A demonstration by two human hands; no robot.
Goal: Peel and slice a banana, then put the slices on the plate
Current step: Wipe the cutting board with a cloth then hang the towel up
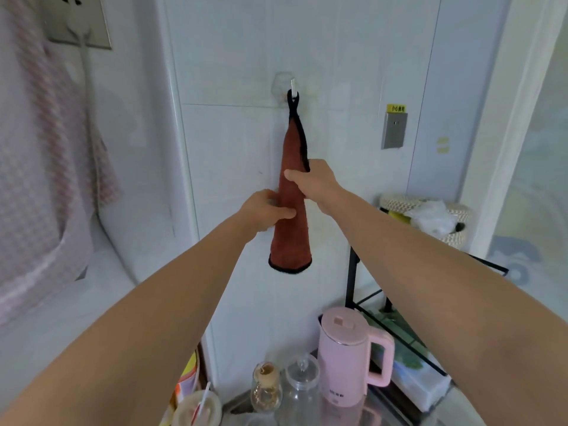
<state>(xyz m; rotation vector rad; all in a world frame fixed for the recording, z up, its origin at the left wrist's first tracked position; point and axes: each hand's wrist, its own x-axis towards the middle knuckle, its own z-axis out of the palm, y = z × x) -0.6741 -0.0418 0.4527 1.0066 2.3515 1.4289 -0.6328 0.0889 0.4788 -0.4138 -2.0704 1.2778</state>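
A rust-red hand towel with black trim hangs from a clear wall hook on the white tiled wall. My left hand grips the towel's middle from the left, fingers curled round it. My right hand holds the towel a little higher from the right, thumb across its front. No banana, knife or plate is in view.
A pink electric kettle stands below, with two glass jars and a cup beside it. A black wire rack and a woven basket sit at the right. A pink cloth hangs at the left.
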